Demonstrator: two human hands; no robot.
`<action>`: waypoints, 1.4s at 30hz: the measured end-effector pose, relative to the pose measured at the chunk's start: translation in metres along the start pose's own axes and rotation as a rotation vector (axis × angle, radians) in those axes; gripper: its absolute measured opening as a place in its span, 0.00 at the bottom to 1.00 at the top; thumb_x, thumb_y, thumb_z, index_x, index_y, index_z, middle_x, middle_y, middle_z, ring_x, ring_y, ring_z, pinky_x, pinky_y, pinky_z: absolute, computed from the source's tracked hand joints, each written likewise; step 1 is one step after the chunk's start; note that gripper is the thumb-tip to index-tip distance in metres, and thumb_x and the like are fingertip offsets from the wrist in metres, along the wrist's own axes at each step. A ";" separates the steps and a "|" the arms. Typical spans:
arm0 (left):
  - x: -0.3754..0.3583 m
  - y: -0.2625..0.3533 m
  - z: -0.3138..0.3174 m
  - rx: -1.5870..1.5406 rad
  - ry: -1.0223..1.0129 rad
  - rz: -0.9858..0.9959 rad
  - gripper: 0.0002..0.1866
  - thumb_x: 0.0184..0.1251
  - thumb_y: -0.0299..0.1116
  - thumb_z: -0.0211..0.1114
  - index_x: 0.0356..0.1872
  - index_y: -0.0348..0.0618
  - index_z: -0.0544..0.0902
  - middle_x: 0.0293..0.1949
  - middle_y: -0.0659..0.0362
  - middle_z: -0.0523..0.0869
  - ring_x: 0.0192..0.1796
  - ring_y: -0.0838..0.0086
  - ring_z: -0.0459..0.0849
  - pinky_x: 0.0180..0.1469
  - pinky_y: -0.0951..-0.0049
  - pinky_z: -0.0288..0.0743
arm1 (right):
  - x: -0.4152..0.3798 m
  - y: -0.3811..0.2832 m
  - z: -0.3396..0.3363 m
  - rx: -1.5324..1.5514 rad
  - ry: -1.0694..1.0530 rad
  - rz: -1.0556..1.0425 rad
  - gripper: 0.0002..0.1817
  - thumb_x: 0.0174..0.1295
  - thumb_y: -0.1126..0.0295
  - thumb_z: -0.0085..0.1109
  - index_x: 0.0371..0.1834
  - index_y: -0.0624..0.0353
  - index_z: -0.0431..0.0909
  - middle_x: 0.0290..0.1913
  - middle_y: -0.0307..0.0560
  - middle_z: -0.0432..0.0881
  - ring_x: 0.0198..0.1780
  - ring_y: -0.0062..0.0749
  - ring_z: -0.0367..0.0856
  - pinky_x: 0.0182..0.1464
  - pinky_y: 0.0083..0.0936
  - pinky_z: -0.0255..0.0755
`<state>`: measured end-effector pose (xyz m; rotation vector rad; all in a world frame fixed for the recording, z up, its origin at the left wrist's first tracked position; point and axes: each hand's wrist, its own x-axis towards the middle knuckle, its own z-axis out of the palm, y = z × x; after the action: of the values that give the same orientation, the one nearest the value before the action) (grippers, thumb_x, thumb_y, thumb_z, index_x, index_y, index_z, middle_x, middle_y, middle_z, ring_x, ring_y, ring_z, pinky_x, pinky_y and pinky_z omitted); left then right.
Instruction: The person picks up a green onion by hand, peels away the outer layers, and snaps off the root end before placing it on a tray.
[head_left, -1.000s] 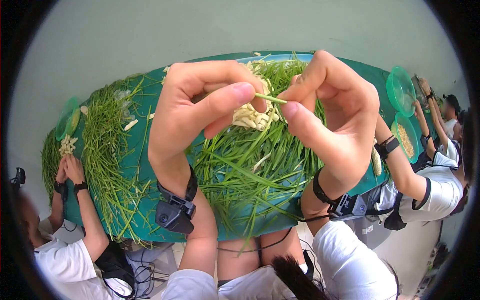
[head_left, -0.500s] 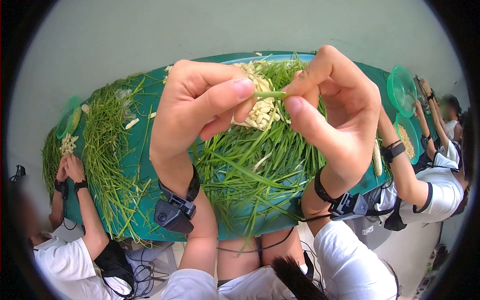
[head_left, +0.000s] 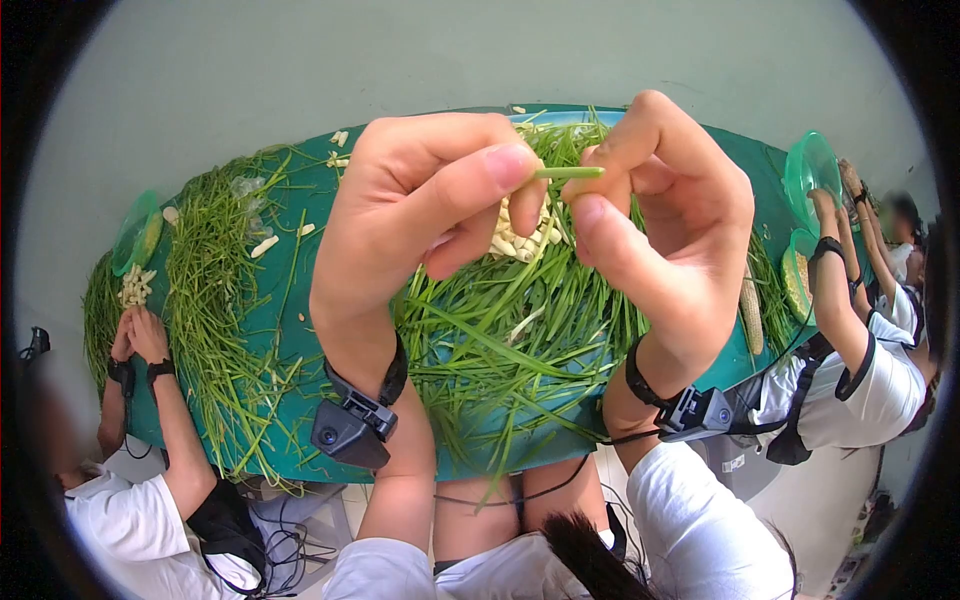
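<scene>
A short green stem piece [head_left: 568, 172], like a length of chive stalk, is pinched between the thumb and forefinger of my left hand [head_left: 425, 195]. Its free end crosses in front of the forefinger of my right hand [head_left: 675, 215]. That hand's thumb sits just below the stem, apart from it, and the fingers are curled but not closed on it. Under both hands lies a pile of long, grass-like green leaves [head_left: 500, 340]. Pale, short cut pieces [head_left: 520, 240] are heaped behind my fingers, partly hidden.
More long greens [head_left: 215, 290] cover the left of the green table [head_left: 290, 330]. At left, a co-worker's hands [head_left: 143, 335] are by pale pieces and a green basket [head_left: 137, 235]. At right are a corn cob [head_left: 750, 315], green baskets [head_left: 808, 170] and another co-worker's arm [head_left: 840, 300].
My left hand has shifted right with the stem. The stem's end, between my right thumb and forefinger before, now shows in front of the forefinger. The right-hand co-worker's arm has moved toward the basket.
</scene>
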<state>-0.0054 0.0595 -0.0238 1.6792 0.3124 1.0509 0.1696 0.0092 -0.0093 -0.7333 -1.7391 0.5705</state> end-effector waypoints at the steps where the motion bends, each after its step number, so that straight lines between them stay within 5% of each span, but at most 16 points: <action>1: 0.000 0.000 0.001 -0.031 0.012 0.004 0.16 0.70 0.36 0.53 0.24 0.37 0.78 0.10 0.69 0.69 0.11 0.91 0.61 0.15 0.86 0.49 | 0.000 0.000 0.000 0.000 -0.001 0.000 0.05 0.51 0.78 0.56 0.27 0.66 0.70 0.22 0.38 0.71 0.23 0.15 0.67 0.28 0.13 0.59; 32: 0.011 -0.010 -0.005 0.024 0.238 0.003 0.16 0.73 0.40 0.50 0.33 0.38 0.77 0.11 0.68 0.69 0.15 0.89 0.62 0.19 0.87 0.53 | -0.001 -0.003 -0.004 -0.020 0.007 0.021 0.07 0.49 0.76 0.56 0.26 0.67 0.69 0.23 0.40 0.69 0.22 0.17 0.67 0.27 0.14 0.60; 37: 0.008 -0.013 -0.001 -0.077 0.136 0.047 0.09 0.66 0.34 0.61 0.36 0.38 0.79 0.13 0.74 0.63 0.17 0.92 0.57 0.20 0.86 0.49 | 0.000 0.000 -0.006 -0.042 0.008 -0.002 0.08 0.52 0.74 0.57 0.26 0.67 0.69 0.23 0.39 0.70 0.21 0.16 0.66 0.24 0.12 0.60; 42: 0.004 -0.001 0.003 0.079 -0.028 0.004 0.12 0.56 0.32 0.67 0.38 0.38 0.77 0.16 0.78 0.56 0.19 0.94 0.51 0.22 0.86 0.43 | 0.000 -0.002 -0.006 -0.075 0.035 0.026 0.06 0.53 0.76 0.56 0.28 0.66 0.70 0.22 0.38 0.71 0.22 0.14 0.67 0.25 0.12 0.60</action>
<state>-0.0009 0.0608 -0.0230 1.7639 0.3361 1.0289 0.1745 0.0083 -0.0064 -0.8147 -1.7280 0.5091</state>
